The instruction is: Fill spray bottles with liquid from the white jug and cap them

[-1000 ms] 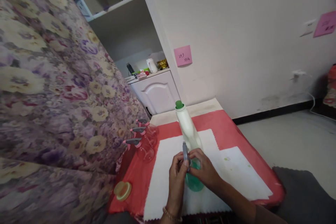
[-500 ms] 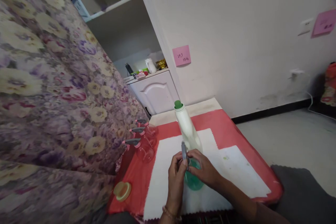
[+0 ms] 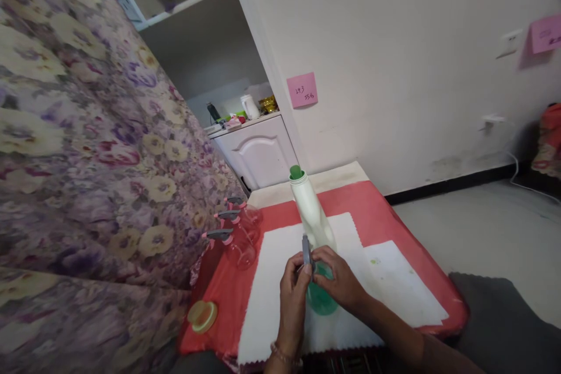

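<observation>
Both my hands meet over a small green spray bottle (image 3: 321, 299) standing on a white cloth (image 3: 280, 280). My left hand (image 3: 293, 287) is closed around the grey spray head (image 3: 306, 250) on top of it. My right hand (image 3: 339, 280) wraps the bottle's neck and shoulder from the right. Right behind the hands stands a tall white bottle (image 3: 309, 210) with a green neck and no cap.
Three pink spray bottles (image 3: 239, 234) with grey triggers stand at the left of the red table (image 3: 394, 228). A yellow round lid (image 3: 202, 315) lies at its front-left corner. A floral curtain hangs on the left; a white cabinet (image 3: 258, 152) stands behind.
Both hands stay on the green spray bottle with little motion. The view has shifted slightly, so everything sits a bit higher and further left.
</observation>
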A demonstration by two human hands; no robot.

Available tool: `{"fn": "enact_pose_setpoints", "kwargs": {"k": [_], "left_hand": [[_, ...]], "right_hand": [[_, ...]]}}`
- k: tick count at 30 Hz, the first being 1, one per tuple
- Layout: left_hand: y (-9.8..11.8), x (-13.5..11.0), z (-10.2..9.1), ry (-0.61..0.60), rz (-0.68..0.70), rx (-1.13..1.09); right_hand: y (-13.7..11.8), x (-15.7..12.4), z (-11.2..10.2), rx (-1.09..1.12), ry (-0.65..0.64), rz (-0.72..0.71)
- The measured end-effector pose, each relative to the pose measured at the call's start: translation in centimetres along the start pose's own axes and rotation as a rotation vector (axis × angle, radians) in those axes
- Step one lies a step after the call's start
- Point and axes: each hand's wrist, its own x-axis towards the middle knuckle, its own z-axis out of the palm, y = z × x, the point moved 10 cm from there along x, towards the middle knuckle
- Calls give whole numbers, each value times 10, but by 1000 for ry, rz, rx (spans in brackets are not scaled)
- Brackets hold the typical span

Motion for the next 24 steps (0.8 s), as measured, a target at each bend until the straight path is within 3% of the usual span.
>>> {"fn": "enact_pose_setpoints", "kwargs": {"k": [4,9,14,19,24], "left_hand": [[0,0,-1,8,-4,20],[1,0,-1,12,11,12],[-1,-1,-2,26,5,18],[1,-1,-2,35,8,15],[1,-1,-1,32,2,36]], "right_hand": [[3,-2,-4,-20,75,23],[1,0,3,1,-4,16],[3,-1,-5,-28,79,16],[-1,-1,-1,9,21,22],[-1,-1,-1,-14,52,17]]}}
